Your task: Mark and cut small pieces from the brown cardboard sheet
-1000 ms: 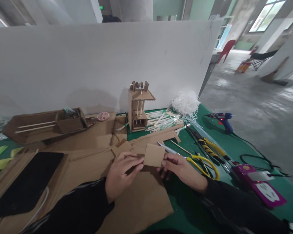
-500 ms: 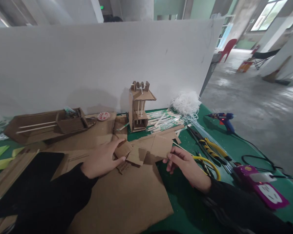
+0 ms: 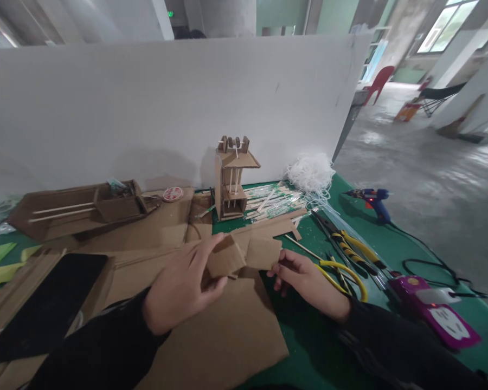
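My left hand (image 3: 187, 281) grips a small cardboard piece (image 3: 226, 257) between thumb and fingers, raised over the work surface. Just right of it, a flat cardboard square (image 3: 263, 253) is pinched at its right edge by my right hand (image 3: 295, 273). The two pieces are close together; whether they touch is unclear. Beneath them lies a large cardboard sheet (image 3: 223, 330). Behind the hands stands an upright cardboard structure (image 3: 230, 184) with thin sticks inside and small wheels on top.
Wooden sticks (image 3: 268, 203), white string (image 3: 311, 172), pliers (image 3: 344, 244), yellow-handled scissors (image 3: 360, 279), a blue glue gun (image 3: 370, 200) and a purple power strip (image 3: 435, 309) lie rightward. At left are a cardboard box (image 3: 81, 208) and a black tablet (image 3: 49, 306).
My left hand has moved right with its cardboard piece, nearer the other one. My right hand and its square have shifted slightly left.
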`<state>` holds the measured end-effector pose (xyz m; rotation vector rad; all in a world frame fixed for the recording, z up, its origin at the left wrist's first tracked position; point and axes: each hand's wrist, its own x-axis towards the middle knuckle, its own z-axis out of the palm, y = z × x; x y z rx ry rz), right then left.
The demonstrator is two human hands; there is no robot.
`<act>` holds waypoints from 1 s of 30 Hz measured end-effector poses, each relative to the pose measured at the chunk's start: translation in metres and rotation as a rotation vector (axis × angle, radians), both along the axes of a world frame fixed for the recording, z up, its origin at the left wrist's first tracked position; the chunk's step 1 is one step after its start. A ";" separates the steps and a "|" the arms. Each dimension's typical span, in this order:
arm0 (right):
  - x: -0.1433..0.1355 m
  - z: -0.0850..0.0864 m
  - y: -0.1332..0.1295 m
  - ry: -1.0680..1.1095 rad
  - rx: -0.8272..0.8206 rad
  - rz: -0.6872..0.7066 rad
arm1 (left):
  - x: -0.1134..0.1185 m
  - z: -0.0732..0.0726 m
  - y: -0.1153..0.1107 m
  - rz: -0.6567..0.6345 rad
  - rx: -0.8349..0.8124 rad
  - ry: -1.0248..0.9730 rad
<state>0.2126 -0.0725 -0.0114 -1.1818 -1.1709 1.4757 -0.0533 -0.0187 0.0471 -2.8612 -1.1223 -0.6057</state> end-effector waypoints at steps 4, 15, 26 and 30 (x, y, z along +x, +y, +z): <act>-0.003 0.002 -0.005 0.047 -0.034 0.097 | 0.006 -0.002 -0.016 -0.127 0.021 0.003; -0.011 0.007 -0.016 0.212 -0.084 0.263 | 0.020 -0.013 -0.031 -0.173 -0.101 0.051; -0.015 0.009 -0.017 0.125 0.008 0.263 | 0.023 -0.029 -0.035 -0.184 -0.065 0.025; -0.015 0.005 -0.015 0.172 -0.053 0.204 | 0.021 -0.039 -0.034 -0.119 -0.046 -0.009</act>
